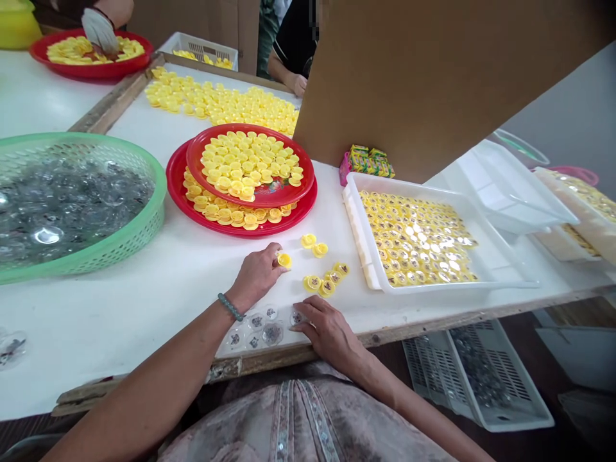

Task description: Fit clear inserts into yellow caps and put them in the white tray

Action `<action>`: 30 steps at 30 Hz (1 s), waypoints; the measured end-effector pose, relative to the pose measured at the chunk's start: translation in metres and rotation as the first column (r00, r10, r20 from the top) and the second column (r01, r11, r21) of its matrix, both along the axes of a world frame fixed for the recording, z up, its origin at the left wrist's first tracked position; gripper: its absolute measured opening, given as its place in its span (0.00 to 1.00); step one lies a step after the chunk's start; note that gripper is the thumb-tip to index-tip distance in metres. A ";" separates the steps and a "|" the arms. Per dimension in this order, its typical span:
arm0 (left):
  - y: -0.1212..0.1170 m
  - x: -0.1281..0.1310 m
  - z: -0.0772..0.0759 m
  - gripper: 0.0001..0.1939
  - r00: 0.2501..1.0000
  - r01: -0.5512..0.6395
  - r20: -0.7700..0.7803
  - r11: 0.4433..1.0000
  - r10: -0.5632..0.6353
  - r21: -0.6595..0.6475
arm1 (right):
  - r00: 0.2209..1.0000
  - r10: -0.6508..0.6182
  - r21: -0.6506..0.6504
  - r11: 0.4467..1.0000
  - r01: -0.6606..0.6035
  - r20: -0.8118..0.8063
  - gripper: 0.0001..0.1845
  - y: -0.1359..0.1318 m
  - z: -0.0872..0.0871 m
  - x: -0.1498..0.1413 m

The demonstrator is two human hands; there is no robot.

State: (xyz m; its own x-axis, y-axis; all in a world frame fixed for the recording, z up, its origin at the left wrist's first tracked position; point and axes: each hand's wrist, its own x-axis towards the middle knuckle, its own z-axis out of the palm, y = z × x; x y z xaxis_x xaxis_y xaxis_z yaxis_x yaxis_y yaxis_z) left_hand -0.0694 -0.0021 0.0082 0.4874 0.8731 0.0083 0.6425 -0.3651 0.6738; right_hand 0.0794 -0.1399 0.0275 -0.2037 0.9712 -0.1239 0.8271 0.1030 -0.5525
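Observation:
Between thumb and fingers, my left hand (256, 277) holds a small yellow plastic cup (284, 260) above the white table. Near the table's front edge, my right hand (332, 330) pinches a clear plastic cover (297, 317) with a dark print in it. More clear covers (272, 333) lie just left of that hand. Beyond it sits a short row of yellow cups with printed covers (328, 282). Two plain yellow cups (314, 245) rest a little farther back.
Two stacked red trays (192, 221) hold yellow cups. A green basket (156, 192) of clear covers stands left. At right, a white tray (359, 247) contains rows of covered cups. A cardboard panel (409, 77) rises behind. Across the table, another person's gloved hand (99, 31) reaches into a red tray.

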 end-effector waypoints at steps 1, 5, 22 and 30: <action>0.000 -0.001 0.001 0.18 1.000 -0.002 0.014 1.000 0.002 -0.004 | 1.000 0.004 0.002 1.000 -0.004 -0.006 0.07 0.001 0.000 -0.001; 0.000 -0.005 0.007 0.16 0.999 -0.020 0.050 0.999 0.019 0.028 | 1.000 -0.002 -0.026 1.000 0.002 -0.003 0.06 0.004 0.001 -0.002; -0.010 -0.001 0.024 0.11 0.870 0.285 0.492 0.852 -0.037 -0.439 | 0.878 -0.205 0.094 0.958 0.269 -0.433 0.05 0.051 0.013 0.011; -0.009 -0.004 0.023 0.09 0.884 0.312 0.468 0.780 -0.027 -0.543 | 0.828 -0.277 0.035 0.941 0.336 -0.486 0.07 0.058 0.008 0.009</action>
State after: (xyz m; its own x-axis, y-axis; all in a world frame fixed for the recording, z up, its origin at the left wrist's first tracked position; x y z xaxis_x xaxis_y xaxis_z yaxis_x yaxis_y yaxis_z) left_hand -0.0735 -0.0114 0.0310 0.6998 0.6725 -0.2407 0.2183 0.1196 0.9685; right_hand 0.0885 -0.0821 0.0354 0.1021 0.9945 0.0254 0.4724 -0.0260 -0.8810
